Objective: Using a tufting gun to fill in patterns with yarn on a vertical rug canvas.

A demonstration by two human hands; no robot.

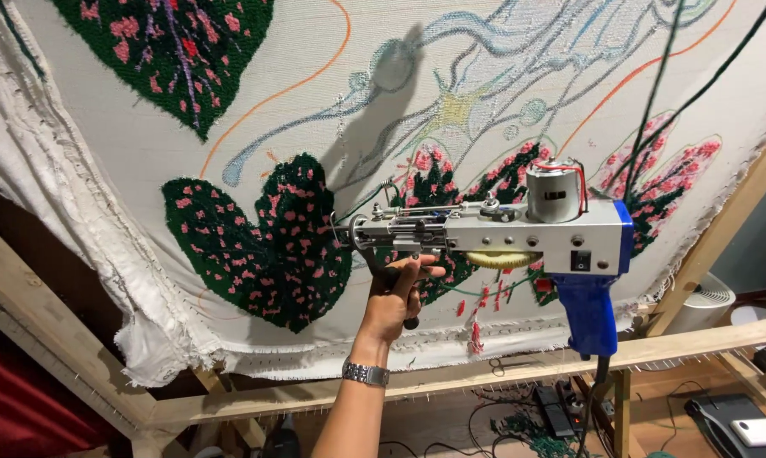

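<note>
My left hand (393, 298) reaches up from below and is closed around the black front handle of a tufting gun (518, 231). The gun has a silver body, a round motor on top and a blue rear grip (590, 314) that no hand holds. Its needle end (345, 231) touches a stretched white cloth (315, 102), at the edge of a tufted dark green leaf with pink spots (264, 246). A metal watch (366, 373) is on my wrist. My right hand is out of sight.
A wooden frame (501, 369) holds the cloth, with a slanted beam (52, 331) at the left. Dark yarn strands (654, 93) hang at upper right. Below lie cables and a power strip (557, 411), a white fan (701, 305) and a white device (760, 431).
</note>
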